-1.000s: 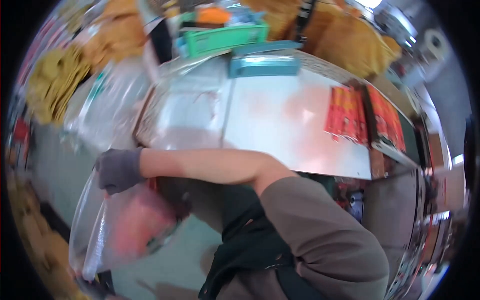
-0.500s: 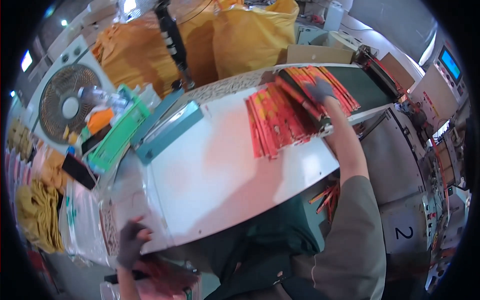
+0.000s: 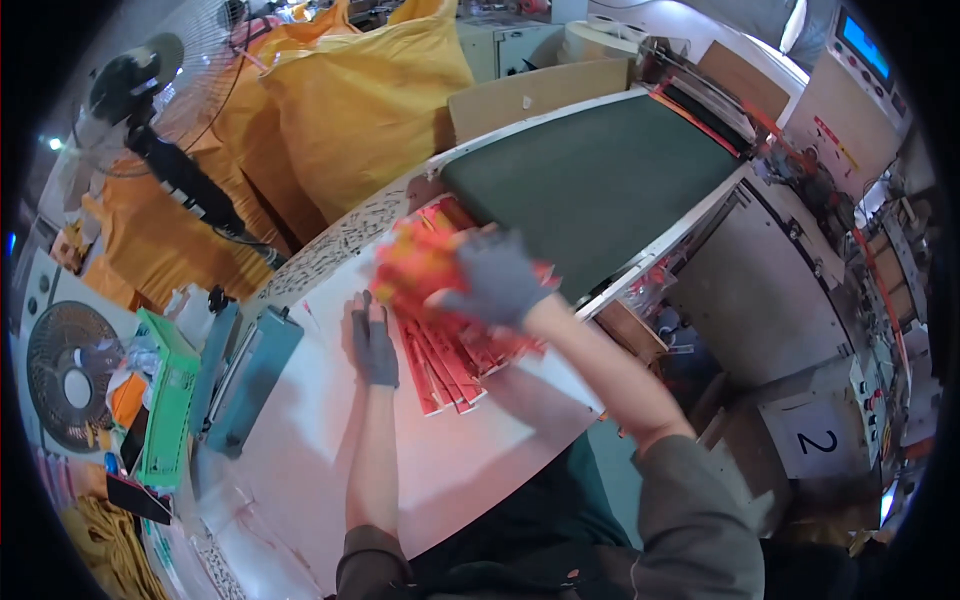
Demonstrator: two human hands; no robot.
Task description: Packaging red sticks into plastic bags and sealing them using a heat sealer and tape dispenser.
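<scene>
A pile of slim red-and-yellow packets point(image 3: 440, 365) lies on the white tabletop point(image 3: 440, 470), beside the near left end of a green conveyor belt point(image 3: 590, 185). The upper packets are smeared by motion. My left hand point(image 3: 374, 348), in a grey glove with bare fingertips, stands at the pile's left side with its fingers stretched out, open and holding nothing. Over the pile's right part is my right hand point(image 3: 495, 280), gloved in grey too. Its thumb points left, but blur hides whether the fingers close on any packets.
A teal bar-shaped device point(image 3: 255, 380) and a green basket point(image 3: 168, 400) stand at the left. Behind are yellow sacks point(image 3: 360, 110), a black fan stand point(image 3: 190, 190) and a cardboard strip point(image 3: 540, 100). A machine with a blue screen point(image 3: 866, 45) rises at the right.
My left hand has come up from the lower left to the packets. My right hand and the packets on the belt have shifted left onto the tabletop, baring the belt. The view has turned right.
</scene>
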